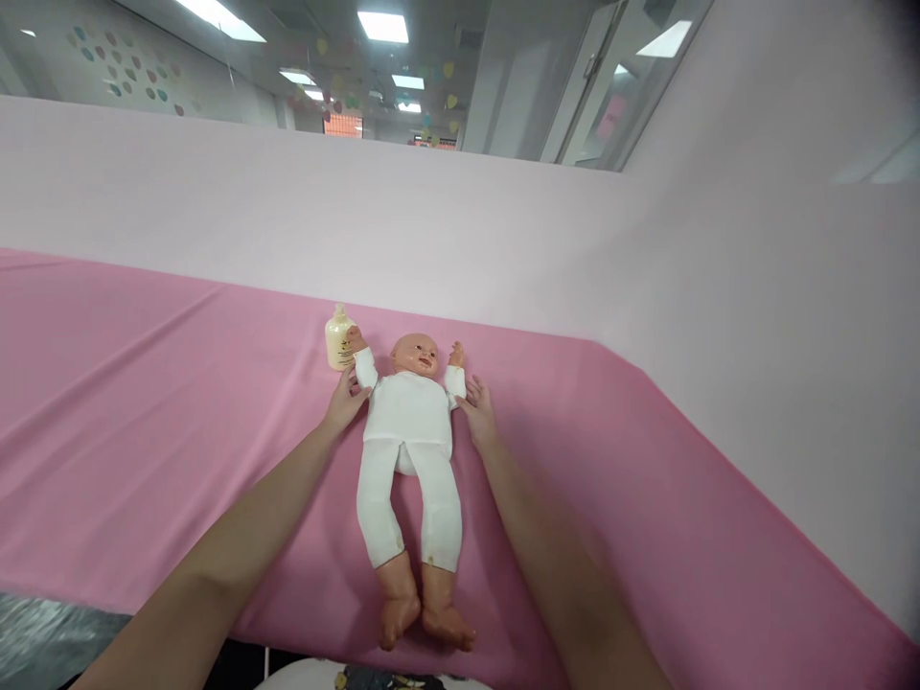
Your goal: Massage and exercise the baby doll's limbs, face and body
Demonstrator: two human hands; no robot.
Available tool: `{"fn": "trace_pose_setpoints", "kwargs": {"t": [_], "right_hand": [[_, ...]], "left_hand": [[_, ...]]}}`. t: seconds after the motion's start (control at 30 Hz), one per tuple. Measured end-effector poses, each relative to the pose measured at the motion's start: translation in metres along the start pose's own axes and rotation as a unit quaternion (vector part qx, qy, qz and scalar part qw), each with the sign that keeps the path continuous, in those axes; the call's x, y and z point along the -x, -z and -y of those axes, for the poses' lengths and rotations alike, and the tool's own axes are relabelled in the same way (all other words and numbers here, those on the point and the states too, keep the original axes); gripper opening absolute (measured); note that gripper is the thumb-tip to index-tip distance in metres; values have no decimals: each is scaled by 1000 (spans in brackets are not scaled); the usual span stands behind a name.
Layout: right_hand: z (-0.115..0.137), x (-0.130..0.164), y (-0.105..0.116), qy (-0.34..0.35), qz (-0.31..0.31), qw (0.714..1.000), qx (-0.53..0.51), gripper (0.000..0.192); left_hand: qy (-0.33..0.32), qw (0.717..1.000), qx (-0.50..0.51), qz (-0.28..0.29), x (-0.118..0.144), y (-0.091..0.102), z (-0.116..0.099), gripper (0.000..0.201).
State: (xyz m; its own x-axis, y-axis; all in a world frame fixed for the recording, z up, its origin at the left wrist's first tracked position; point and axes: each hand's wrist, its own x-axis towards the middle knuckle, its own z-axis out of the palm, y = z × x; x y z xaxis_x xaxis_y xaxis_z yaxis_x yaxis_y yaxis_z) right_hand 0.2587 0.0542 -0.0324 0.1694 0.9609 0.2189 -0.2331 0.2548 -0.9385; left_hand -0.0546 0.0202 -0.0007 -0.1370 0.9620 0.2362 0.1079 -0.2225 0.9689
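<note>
A baby doll (409,422) in a white top and white trousers lies on its back on the pink cloth (144,402), head away from me, bare feet toward me. My left hand (346,401) rests at the doll's raised arm on the left, fingers touching the white sleeve. My right hand (477,410) touches the sleeve of the other arm. Whether the fingers grip the sleeves or only rest on them cannot be told. A small cream bottle (337,337) stands upright just beyond the doll's left-side hand.
The pink cloth covers a wide table, with a pale pink backdrop (431,211) rising behind it and along the right side. The table's near edge runs along the bottom left, with dark floor (43,623) below.
</note>
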Motion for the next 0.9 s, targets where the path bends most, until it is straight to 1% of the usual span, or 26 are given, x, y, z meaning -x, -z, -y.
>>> {"fn": "trace_pose_setpoints", "kwargs": {"t": [0.07, 0.17, 0.3, 0.37, 0.43, 0.53, 0.6, 0.73, 0.9], "right_hand": [[3, 0, -2, -12, -4, 999, -35, 80], [6, 1, -4, -28, -2, 996, -81, 68], [7, 0, -3, -52, 17, 992, -117, 56], [7, -1, -1, -68, 28, 989, -127, 54], [7, -1, 0, -83, 35, 988, -129, 51], [7, 0, 1, -83, 40, 988, -120, 43], [6, 1, 1, -76, 44, 990, -113, 36], [5, 3, 0, -71, 50, 991, -99, 31], [6, 1, 1, -68, 52, 994, -72, 29]], "left_hand": [[-12, 1000, 23, 2, -1, -1, 0, 78], [-20, 997, 74, 13, -4, -1, -1, 76], [5, 989, 149, 18, -5, -1, -4, 78], [11, 986, 167, 17, -5, -1, -5, 73], [8, 986, 164, 23, -5, -1, -5, 59], [8, 989, 144, 33, -5, -2, -3, 28], [17, 990, 137, 34, -4, -1, -2, 18], [27, 993, 113, 36, -3, 0, -1, 20], [-5, 994, 101, 49, -2, 1, 0, 25]]}}
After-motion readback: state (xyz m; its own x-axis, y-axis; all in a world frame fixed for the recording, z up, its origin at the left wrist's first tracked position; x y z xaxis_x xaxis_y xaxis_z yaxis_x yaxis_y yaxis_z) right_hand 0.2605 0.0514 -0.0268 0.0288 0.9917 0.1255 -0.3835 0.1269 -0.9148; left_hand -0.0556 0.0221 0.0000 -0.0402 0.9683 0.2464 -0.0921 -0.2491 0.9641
